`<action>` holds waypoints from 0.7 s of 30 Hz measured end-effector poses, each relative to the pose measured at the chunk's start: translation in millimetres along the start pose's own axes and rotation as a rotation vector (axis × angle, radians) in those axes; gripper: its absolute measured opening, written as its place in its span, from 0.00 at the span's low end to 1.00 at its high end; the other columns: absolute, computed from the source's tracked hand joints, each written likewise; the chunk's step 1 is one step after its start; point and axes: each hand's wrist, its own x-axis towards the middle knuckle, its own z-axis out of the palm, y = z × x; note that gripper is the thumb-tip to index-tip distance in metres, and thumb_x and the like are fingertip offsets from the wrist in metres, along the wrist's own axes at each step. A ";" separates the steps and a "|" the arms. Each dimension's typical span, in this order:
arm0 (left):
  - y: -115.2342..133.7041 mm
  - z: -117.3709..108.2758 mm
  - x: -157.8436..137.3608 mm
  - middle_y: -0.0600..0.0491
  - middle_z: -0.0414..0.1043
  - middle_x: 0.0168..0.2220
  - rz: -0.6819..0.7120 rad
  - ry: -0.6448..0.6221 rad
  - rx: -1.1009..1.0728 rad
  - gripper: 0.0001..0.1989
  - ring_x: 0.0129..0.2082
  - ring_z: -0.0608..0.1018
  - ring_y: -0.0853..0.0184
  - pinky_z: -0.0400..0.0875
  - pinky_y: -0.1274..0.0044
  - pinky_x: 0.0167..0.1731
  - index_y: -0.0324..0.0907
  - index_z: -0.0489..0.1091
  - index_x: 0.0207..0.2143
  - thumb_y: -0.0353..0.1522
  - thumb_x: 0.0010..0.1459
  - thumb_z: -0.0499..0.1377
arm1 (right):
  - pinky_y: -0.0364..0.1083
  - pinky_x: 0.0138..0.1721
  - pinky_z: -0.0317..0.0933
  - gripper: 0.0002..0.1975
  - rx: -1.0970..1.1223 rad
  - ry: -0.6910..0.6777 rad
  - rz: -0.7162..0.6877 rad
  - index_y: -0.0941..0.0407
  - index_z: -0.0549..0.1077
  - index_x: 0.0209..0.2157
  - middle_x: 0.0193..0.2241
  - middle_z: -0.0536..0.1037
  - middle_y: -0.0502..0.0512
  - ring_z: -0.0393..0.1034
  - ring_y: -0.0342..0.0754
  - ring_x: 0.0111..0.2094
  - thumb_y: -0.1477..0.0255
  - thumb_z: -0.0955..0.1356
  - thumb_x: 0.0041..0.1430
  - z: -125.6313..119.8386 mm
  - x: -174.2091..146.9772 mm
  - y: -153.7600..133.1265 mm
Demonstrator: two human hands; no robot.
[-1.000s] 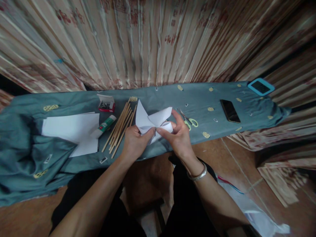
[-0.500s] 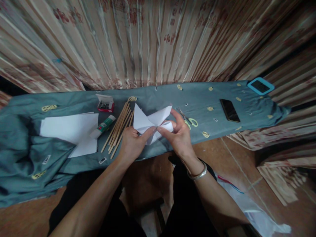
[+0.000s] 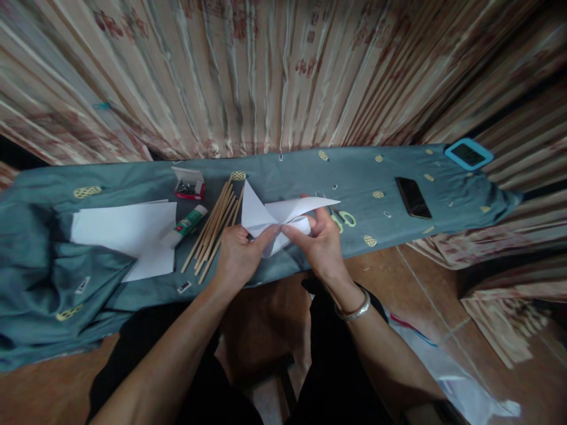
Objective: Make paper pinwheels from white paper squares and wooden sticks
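Observation:
A white paper pinwheel (image 3: 283, 211) with curled blades is held above the cloth between both hands. My left hand (image 3: 241, 251) pinches it near the centre, thumb on top. My right hand (image 3: 321, 242) grips the other side, its thumb meeting the left thumb at the middle and its index finger behind a blade. One pointed blade stands up at the left; another stretches out to the right. Left of my left hand lie several thin wooden sticks (image 3: 211, 230). Scissors with pale green handles (image 3: 348, 219) lie just beyond my right hand, partly hidden.
Left on the blue-green cloth (image 3: 283, 177) are white paper sheets (image 3: 124, 227), a glue stick (image 3: 191, 221) and an open small box of metal pins (image 3: 189, 188). A phone (image 3: 413, 197) and a blue-framed device (image 3: 468, 154) lie at the right. Behind hangs a curtain (image 3: 266, 77).
The upper right blade has swung outward to the right and now lies flatter, slipping off my right index finger. Both hands keep almost the same place and grip.

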 end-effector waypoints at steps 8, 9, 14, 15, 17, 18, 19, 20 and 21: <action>3.7 -1.6 -0.6 0.54 0.81 0.28 0.073 0.003 0.029 0.09 0.27 0.80 0.64 0.72 0.78 0.27 0.40 0.78 0.29 0.37 0.49 0.63 | 0.43 0.29 0.65 0.32 0.027 -0.006 0.017 0.51 0.64 0.51 0.27 0.78 0.44 0.71 0.45 0.26 0.68 0.75 0.43 -0.7 0.4 2.9; 3.0 -1.8 -0.4 0.54 0.81 0.28 0.079 0.002 0.049 0.10 0.27 0.80 0.64 0.71 0.78 0.27 0.40 0.78 0.29 0.37 0.50 0.63 | 0.43 0.30 0.65 0.32 0.032 -0.006 0.017 0.51 0.64 0.50 0.28 0.79 0.44 0.72 0.45 0.27 0.68 0.75 0.43 -0.6 0.5 3.1; 0.1 -2.7 0.2 0.52 0.80 0.27 0.104 0.028 0.156 0.11 0.26 0.80 0.63 0.69 0.77 0.25 0.39 0.78 0.28 0.39 0.50 0.62 | 0.44 0.33 0.66 0.30 0.094 -0.005 0.029 0.52 0.64 0.46 0.30 0.80 0.46 0.74 0.46 0.28 0.70 0.75 0.41 0.5 1.3 3.4; -0.3 -2.9 0.3 0.52 0.80 0.27 0.109 0.029 0.169 0.12 0.26 0.80 0.63 0.69 0.77 0.25 0.39 0.77 0.28 0.39 0.50 0.62 | 0.45 0.33 0.67 0.30 0.100 -0.004 0.036 0.52 0.64 0.46 0.30 0.80 0.46 0.74 0.46 0.28 0.70 0.76 0.40 0.7 1.5 3.4; -1.0 -3.1 0.5 0.51 0.80 0.26 0.114 0.026 0.197 0.12 0.26 0.80 0.63 0.68 0.77 0.25 0.39 0.77 0.27 0.40 0.51 0.62 | 0.45 0.34 0.67 0.29 0.100 -0.004 0.047 0.52 0.65 0.45 0.29 0.80 0.46 0.74 0.46 0.28 0.69 0.76 0.39 0.9 1.9 3.8; -1.4 -3.3 0.6 0.51 0.80 0.26 0.115 0.024 0.212 0.13 0.25 0.80 0.63 0.68 0.77 0.24 0.39 0.77 0.26 0.40 0.51 0.61 | 0.45 0.34 0.67 0.29 0.098 -0.002 0.049 0.52 0.65 0.44 0.29 0.80 0.46 0.74 0.46 0.28 0.69 0.76 0.39 1.0 2.0 4.1; -1.8 -3.3 0.6 0.51 0.79 0.25 0.116 0.024 0.227 0.13 0.25 0.79 0.63 0.67 0.77 0.24 0.38 0.76 0.26 0.40 0.51 0.61 | 0.45 0.34 0.67 0.29 0.095 0.001 0.050 0.52 0.65 0.44 0.30 0.80 0.46 0.74 0.47 0.29 0.69 0.76 0.39 1.2 2.2 4.5; -2.2 -3.4 0.7 0.51 0.79 0.24 0.118 0.024 0.240 0.13 0.24 0.79 0.64 0.67 0.78 0.23 0.38 0.76 0.25 0.40 0.52 0.61 | 0.46 0.34 0.68 0.29 0.092 0.003 0.050 0.52 0.65 0.44 0.30 0.81 0.46 0.75 0.47 0.29 0.68 0.76 0.39 1.4 2.3 4.9; -2.6 -3.4 0.8 0.52 0.79 0.24 0.123 0.024 0.247 0.13 0.23 0.79 0.64 0.66 0.78 0.23 0.39 0.76 0.25 0.40 0.52 0.61 | 0.46 0.34 0.68 0.28 0.086 0.006 0.049 0.52 0.65 0.43 0.30 0.81 0.46 0.75 0.47 0.29 0.68 0.76 0.39 1.6 2.5 5.4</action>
